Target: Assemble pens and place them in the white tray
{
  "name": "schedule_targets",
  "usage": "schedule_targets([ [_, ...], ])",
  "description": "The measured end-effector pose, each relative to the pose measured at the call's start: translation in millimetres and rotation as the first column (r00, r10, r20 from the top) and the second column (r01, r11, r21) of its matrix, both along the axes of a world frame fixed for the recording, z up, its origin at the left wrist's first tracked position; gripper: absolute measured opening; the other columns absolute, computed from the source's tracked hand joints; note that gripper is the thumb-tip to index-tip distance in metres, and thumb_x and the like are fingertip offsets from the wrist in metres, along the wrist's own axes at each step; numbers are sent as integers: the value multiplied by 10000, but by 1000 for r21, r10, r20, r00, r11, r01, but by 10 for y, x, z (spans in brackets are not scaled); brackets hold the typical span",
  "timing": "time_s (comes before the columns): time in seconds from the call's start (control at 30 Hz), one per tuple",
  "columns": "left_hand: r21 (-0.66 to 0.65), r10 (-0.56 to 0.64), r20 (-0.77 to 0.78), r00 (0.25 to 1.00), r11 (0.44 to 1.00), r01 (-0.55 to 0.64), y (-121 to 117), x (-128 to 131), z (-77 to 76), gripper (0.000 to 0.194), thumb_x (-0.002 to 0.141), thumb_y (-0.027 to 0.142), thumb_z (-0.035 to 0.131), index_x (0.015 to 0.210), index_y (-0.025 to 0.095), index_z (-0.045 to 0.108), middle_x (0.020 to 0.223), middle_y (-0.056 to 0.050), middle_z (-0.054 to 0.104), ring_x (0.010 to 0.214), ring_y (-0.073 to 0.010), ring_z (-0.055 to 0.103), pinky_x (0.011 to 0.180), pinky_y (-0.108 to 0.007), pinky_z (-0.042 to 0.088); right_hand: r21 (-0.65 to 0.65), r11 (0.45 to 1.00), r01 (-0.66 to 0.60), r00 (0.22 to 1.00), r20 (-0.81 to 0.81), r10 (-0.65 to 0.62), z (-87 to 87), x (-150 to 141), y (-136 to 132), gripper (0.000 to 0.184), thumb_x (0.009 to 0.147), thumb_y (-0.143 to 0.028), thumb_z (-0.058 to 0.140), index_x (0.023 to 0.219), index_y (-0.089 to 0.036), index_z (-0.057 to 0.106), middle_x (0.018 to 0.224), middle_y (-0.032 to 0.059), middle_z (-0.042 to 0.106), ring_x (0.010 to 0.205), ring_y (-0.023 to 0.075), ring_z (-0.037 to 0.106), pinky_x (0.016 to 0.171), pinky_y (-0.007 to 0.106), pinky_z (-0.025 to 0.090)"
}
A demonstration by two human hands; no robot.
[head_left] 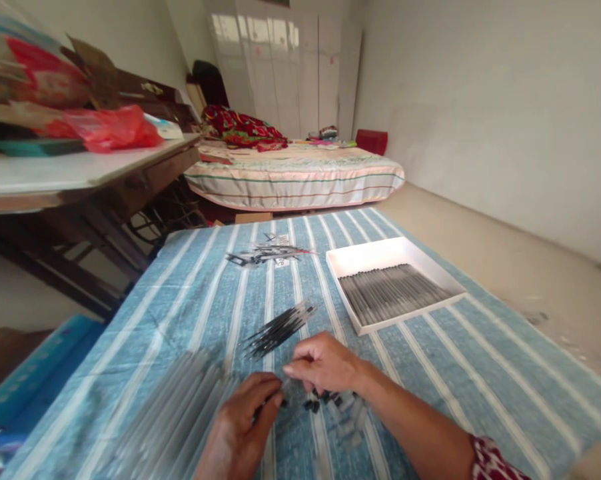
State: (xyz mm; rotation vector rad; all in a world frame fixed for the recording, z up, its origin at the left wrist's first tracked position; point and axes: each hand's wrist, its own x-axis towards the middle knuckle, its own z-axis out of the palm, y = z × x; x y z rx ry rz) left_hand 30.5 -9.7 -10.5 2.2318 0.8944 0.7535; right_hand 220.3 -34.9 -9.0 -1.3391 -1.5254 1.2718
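Observation:
My left hand (245, 417) is curled low at the front of the striped blue cloth (190, 300), its fingers closed round a thin dark pen part that I cannot make out clearly. My right hand (323, 363) meets it from the right, fingertips pinched on the same small piece. Below my right hand lie several small black caps (323, 400). Just beyond the hands sits a fanned bundle of black pen refills (280, 327). A blurred heap of clear pen barrels (180, 413) lies to the left of my left hand.
A white tray (375, 257) filled with rows of finished pens stands to the right. Another small pile of pens (268, 253) lies farther back on the cloth. A cluttered desk (70, 173) stands at the left and a bed (295, 177) behind.

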Motion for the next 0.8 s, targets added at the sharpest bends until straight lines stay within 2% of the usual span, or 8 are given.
schedule_targets([
  [0.17,10,3,-16,1000,1000,-3,-31,30,46,118,793,247,564,764,207,671,811,-49,660,760,-191,642,677,-258,498,-17,1000,13,999,31,-12,-4,-14,-19,284,797,-365,562,592,-175,513,465,-58,514,363,75,473,341,160,327],
  [0.4,-129,46,-66,997,990,-54,-142,70,128,128,782,215,552,668,179,596,701,-21,576,634,-148,564,601,-247,424,-7,1000,6,1000,14,-6,-18,-34,-63,310,814,-385,545,595,-170,504,455,-55,521,354,68,465,352,160,319],
  [0.5,-165,142,-21,990,976,-143,-154,61,146,133,746,234,599,624,184,583,640,4,548,587,-137,528,579,-240,395,22,1000,22,1000,-11,-21,2,-7,-69,347,826,-428,529,597,-169,499,469,-45,548,356,68,481,368,163,335],
  [0.57,-200,249,40,968,951,-236,-143,37,163,130,728,262,626,625,188,598,608,18,540,547,-126,492,553,-234,378,51,996,78,997,-17,-77,2,35,-63,339,836,-429,513,618,-169,506,486,-39,565,358,68,485,380,166,346],
  [0.7,-313,462,179,868,864,-395,-93,-35,185,168,711,334,650,621,194,625,514,40,497,472,-107,412,474,-219,323,56,980,190,981,38,-193,-43,159,-34,258,828,-390,516,695,-171,547,498,-48,552,358,72,466,385,177,340],
  [0.8,-392,555,267,788,809,-437,-70,-67,175,192,709,361,650,641,184,624,518,31,547,464,-104,432,447,-208,315,83,982,168,971,157,-180,-66,244,-29,210,809,-338,527,698,-166,575,488,-53,523,386,79,455,409,187,335],
])
